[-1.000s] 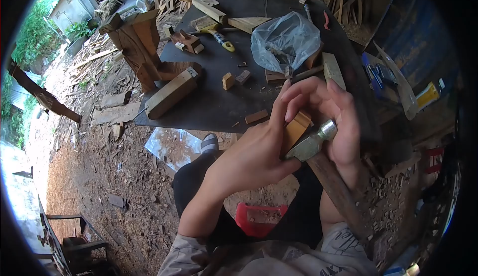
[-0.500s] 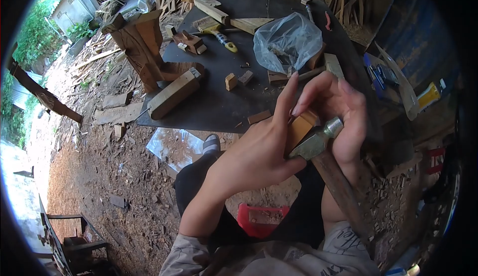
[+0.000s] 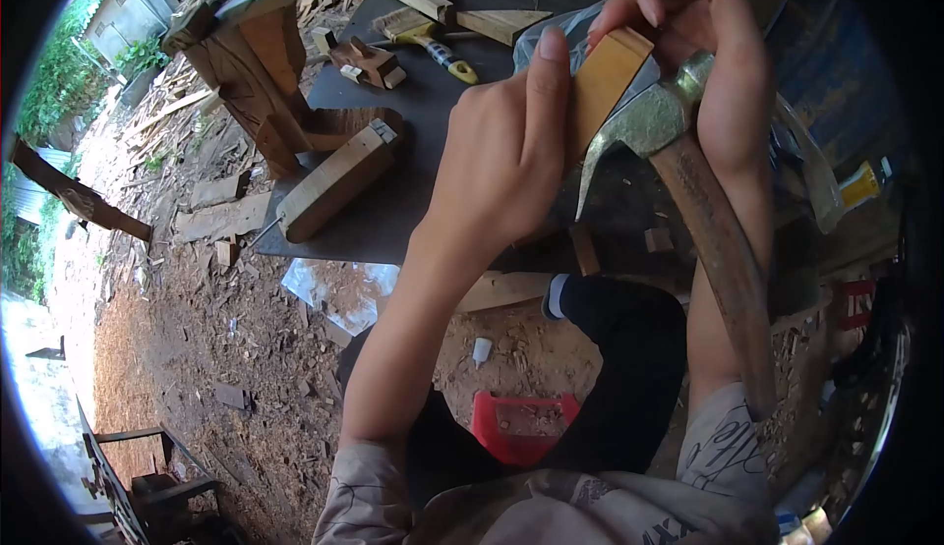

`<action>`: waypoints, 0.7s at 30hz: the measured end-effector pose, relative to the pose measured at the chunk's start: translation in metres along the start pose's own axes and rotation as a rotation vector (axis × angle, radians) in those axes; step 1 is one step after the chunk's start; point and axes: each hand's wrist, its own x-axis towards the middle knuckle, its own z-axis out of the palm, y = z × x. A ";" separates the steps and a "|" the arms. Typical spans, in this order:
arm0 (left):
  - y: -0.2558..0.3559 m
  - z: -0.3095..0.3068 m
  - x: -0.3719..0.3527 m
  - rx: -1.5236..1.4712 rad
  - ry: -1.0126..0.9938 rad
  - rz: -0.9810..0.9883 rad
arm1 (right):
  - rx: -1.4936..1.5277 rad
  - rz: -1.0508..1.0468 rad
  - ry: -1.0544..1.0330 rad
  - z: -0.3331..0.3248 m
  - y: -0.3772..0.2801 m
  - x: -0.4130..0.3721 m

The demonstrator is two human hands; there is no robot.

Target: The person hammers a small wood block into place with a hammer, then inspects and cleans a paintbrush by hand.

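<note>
My left hand (image 3: 506,142) is closed round a flat yellowish wooden block (image 3: 608,83), thumb laid up along its side. The block is tilted, its grooved end facing up. My right hand (image 3: 733,63) curls over from the other side, its fingertips close to the block's top. In that same hand is a claw hammer (image 3: 649,120), head beside the block, claw pointing down, and wooden handle running back along my forearm. Part of my right palm is hidden behind the hammer head. Both hands are raised above the dark table (image 3: 423,181).
At the table's left stand a carved wooden piece (image 3: 251,83) and a long wooden block (image 3: 339,186). Further back lie a wooden hand plane (image 3: 366,61) and a yellow-handled brush (image 3: 438,49). A plastic bag (image 3: 536,49) is partly behind my hands. A red stool (image 3: 492,427) is below.
Both hands have risen and moved forward, bringing the wooden block and hammer with them. The hammer has turned so its claw shows. My right-side leg has shifted inward.
</note>
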 end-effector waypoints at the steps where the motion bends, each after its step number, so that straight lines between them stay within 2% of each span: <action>1: -0.003 0.001 0.000 0.004 -0.006 0.001 | -0.030 -0.005 0.013 0.003 0.002 0.001; 2: -0.006 0.004 0.001 0.017 0.038 0.060 | -0.015 -0.012 0.002 0.003 0.002 0.000; 5: -0.009 0.005 -0.002 0.010 0.006 0.045 | -0.163 -0.139 -0.081 -0.001 0.005 0.001; 7: -0.014 0.007 -0.006 -0.012 0.049 0.108 | -0.184 -0.242 -0.307 -0.021 0.024 0.016; 8: -0.018 0.007 -0.008 -0.012 0.074 0.148 | -0.183 -0.262 -0.240 -0.016 0.027 0.011; 9: -0.021 0.006 -0.011 -0.012 0.095 0.187 | -0.201 -0.311 -0.293 -0.008 0.025 0.011; 10: -0.020 0.004 -0.014 -0.082 0.126 0.146 | -0.221 -0.361 -0.343 -0.002 0.023 0.012; 13: -0.022 -0.001 -0.017 -0.185 0.165 0.051 | -0.240 -0.354 -0.496 0.003 0.023 0.031; 15: -0.023 -0.003 -0.015 -0.212 0.217 0.059 | -0.257 -0.330 -0.543 0.015 0.023 0.041; 21: -0.025 -0.009 -0.015 -0.279 0.213 0.009 | -0.326 -0.311 -0.534 0.027 0.022 0.043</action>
